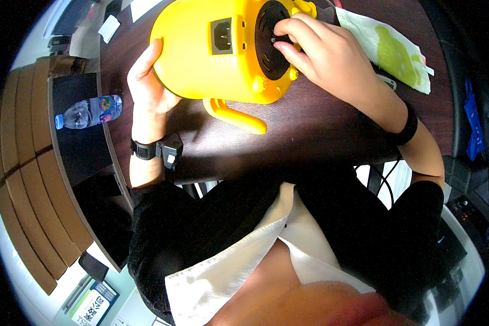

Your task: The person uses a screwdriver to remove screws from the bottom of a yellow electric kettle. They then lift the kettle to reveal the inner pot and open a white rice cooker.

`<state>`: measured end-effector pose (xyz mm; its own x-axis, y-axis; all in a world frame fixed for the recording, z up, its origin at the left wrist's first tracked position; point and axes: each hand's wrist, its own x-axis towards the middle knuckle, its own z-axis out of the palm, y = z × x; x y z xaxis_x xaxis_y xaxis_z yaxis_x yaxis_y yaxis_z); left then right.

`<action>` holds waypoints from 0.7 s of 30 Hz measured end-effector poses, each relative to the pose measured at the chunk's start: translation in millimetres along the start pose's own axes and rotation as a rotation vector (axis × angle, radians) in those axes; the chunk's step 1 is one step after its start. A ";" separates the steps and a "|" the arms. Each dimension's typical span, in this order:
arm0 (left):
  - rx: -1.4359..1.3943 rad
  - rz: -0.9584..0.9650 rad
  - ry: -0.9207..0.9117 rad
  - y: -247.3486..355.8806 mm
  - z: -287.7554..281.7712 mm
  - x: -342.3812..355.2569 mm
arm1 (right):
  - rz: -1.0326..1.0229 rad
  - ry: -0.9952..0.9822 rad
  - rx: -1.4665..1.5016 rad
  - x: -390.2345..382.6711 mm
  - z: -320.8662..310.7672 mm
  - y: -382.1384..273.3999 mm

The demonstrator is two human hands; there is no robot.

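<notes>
White collar (pixel 201 277) foremost, hands (pixel 328 54) hold yellow appliance (pixel 187 51), perhaps pinching black disc (pixel 265 57)

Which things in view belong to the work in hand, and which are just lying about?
In use:
- yellow appliance, held by the left hand
- its black disc, right hand at it

Lying about:
- plastic bottle
- green-and-white packet
- brown boxes

Head-worn left fisheye, close in, looks steeply down across near desk edge (pixel 228 164), wearer's white collar (pixel 223 271) below.
</notes>
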<state>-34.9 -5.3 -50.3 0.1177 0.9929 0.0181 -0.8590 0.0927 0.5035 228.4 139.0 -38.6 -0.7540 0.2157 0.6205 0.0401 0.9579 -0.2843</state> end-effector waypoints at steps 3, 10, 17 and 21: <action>0.055 -0.004 0.003 -1.0 4.6 0.6 | -0.048 0.001 -0.029 0.0 -1.8 1.1; 0.068 -0.018 0.022 0.0 6.6 1.4 | -0.143 0.024 -0.087 -0.9 -1.6 5.0; 0.067 -0.021 -0.007 1.7 6.2 4.9 | -0.101 0.037 -0.116 -4.3 5.0 5.4; 0.020 -0.030 0.025 -0.1 8.6 5.4 | -0.068 -0.017 -0.115 -6.0 4.5 9.5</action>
<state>-29.9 -0.6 -42.8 0.1311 0.9912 -0.0185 -0.8450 0.1214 0.5209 230.3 146.0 -48.4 -0.7686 0.1472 0.6226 0.0628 0.9858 -0.1556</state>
